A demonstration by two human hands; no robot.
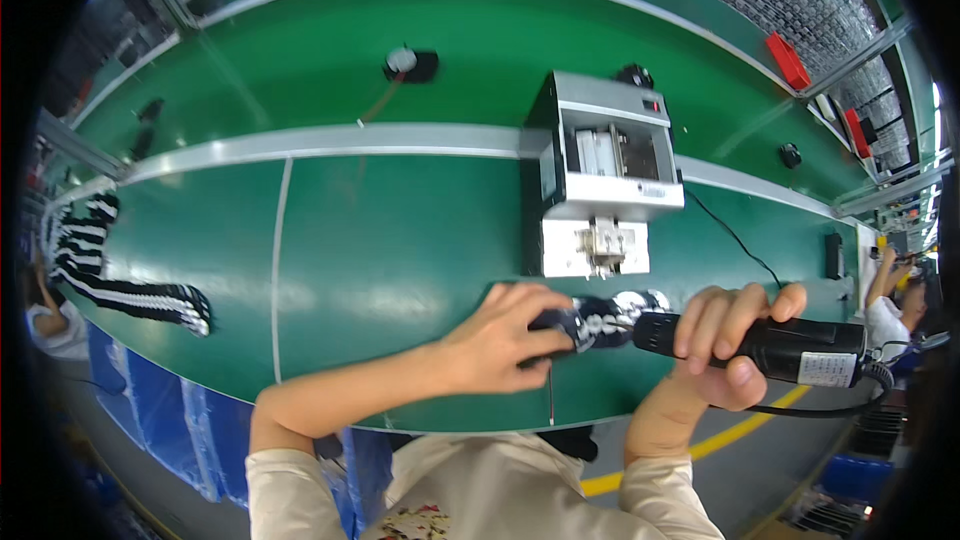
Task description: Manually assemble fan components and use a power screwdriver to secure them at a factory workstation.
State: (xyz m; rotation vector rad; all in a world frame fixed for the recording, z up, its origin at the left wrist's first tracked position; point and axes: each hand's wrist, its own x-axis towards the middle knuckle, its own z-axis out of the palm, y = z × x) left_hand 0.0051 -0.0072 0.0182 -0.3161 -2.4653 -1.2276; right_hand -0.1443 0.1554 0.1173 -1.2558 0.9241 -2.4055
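Note:
My left hand (508, 337) is closed around a small black part with rounded edges (556, 330) at the table's near side. In my right hand (735, 340) is a black electric screwdriver (790, 348), held level with its tip pointing left at the parts by my left hand. Its cable runs from the right end back under my wrist. Beside the screwdriver's tip lie several shiny black and silver parts (630, 305), partly hidden. A thin dark and red wire (550, 395) hangs toward the table's front edge. Exactly where the tip touches, I cannot tell.
Just beyond my hands stands a silver and black screw feeder (610, 155). A raised rail (400, 140) separates the table from a green belt carrying a round part with a wire (402, 62). Rows of black and white parts (140, 295) lie left. Co-workers sit at both sides.

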